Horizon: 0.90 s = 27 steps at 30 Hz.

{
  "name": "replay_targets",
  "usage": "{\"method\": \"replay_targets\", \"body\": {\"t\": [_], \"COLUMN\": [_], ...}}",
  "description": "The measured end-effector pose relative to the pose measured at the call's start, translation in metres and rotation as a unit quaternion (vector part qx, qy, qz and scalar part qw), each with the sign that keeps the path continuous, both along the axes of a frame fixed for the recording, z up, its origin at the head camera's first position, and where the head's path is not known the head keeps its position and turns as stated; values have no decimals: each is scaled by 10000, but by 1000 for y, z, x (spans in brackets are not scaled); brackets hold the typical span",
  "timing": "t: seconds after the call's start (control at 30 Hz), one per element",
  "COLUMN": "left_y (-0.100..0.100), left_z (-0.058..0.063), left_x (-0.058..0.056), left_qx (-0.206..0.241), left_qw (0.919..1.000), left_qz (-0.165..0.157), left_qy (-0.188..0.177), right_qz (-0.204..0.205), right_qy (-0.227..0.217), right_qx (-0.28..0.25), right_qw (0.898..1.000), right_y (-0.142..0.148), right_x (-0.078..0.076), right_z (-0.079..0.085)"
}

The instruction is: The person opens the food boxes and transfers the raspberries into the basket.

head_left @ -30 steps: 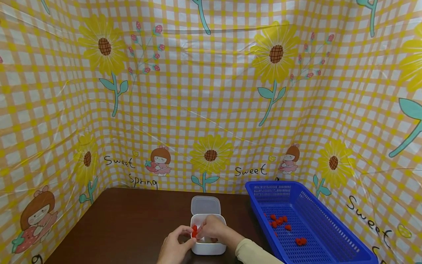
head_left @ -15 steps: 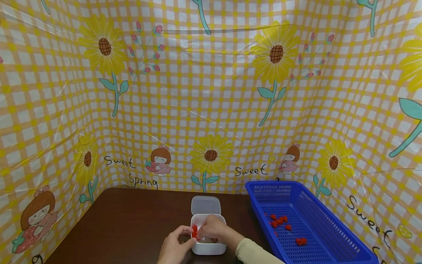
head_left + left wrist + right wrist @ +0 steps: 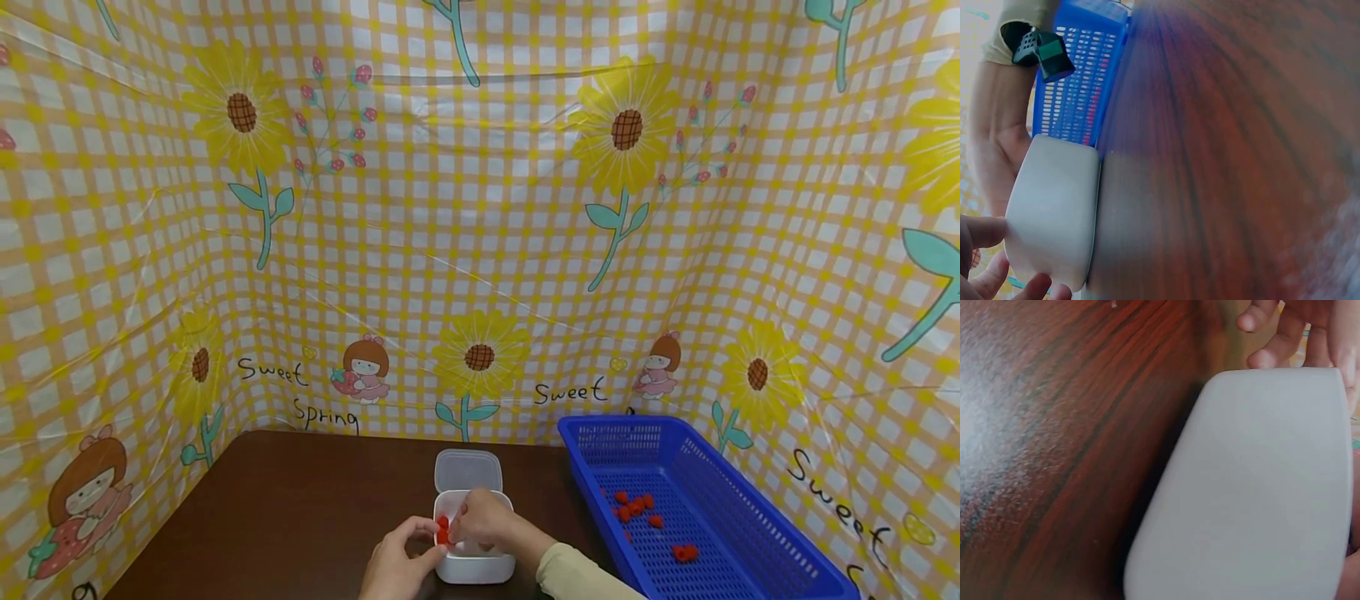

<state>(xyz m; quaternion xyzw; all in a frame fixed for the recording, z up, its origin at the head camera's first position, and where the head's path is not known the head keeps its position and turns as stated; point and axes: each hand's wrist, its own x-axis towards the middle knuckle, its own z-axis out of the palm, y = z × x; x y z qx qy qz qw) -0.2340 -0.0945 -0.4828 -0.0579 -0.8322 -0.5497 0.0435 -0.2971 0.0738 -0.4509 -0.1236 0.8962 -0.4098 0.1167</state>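
A white lidded box (image 3: 475, 570) stands on the table with its translucent lid (image 3: 468, 472) folded back. Red raspberries (image 3: 443, 537) lie along its left inner side. My right hand (image 3: 483, 518) reaches down into the box, fingers bent, fingertips right at the raspberries; I cannot tell whether it pinches one. At the left rim rests my left hand (image 3: 401, 557), thumb and fingers spread against the end wall. In the left wrist view its fingers (image 3: 982, 231) touch the side of the box (image 3: 1057, 206). The box wall (image 3: 1254, 487) hides the right hand's work in the right wrist view.
A blue perforated basket (image 3: 716, 533) stands to the right, with several raspberries (image 3: 636, 506) on its floor. The dark wooden table (image 3: 300, 517) is backed by a checked sunflower cloth (image 3: 480, 208) on three sides.
Both hands keep nearly the same place at the box. The right fingertips shift slightly among the raspberries at the left side. The head view has tilted up a little.
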Motion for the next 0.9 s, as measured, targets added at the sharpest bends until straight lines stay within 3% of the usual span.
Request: {"method": "replay_targets", "body": {"t": [0.13,0.47,0.9], "left_y": [1,1,3], "left_z": [0,-3,-2], "left_x": [-1,-3,-2], "left_qx": [4,71,21], "left_qw": [10000,9999,9997], "left_qz": [40,-1,130], "left_qy": [76,-144,-211], "right_qz": [63,153,40], "right_qy": [134,-99,-169], "right_qx": [205,106,-257], "right_qw": [9997,9998,9995], "right_y": [1,14,35], "right_x": [-1,-4,-16], "right_z": [8,34,48]}}
